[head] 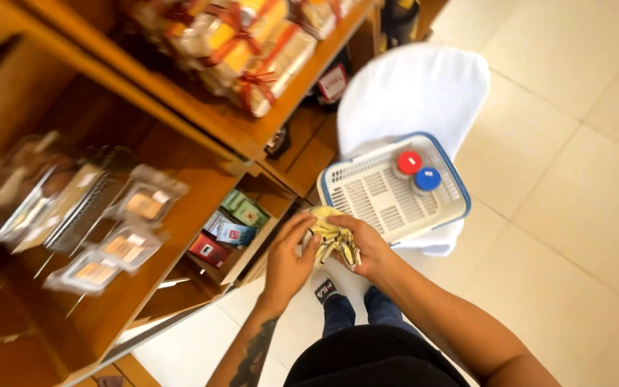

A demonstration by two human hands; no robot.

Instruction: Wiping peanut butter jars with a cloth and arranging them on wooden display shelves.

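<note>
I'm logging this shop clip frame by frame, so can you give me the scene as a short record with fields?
left hand: holds yellow packet
right hand: grips same yellow packet
basket: white with blue rim, on white-covered chair
in basket: red-lidded jar, blue-lidded jar
shelves: wooden, on the left, with ribbon-tied packs and clear trays
floor: pale tiles

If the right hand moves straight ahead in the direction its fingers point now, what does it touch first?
The right hand points toward the left hand, with a yellowish crumpled bundle held between both. It would likely press into that bundle first, then the left hand, though depth is unclear.
</note>
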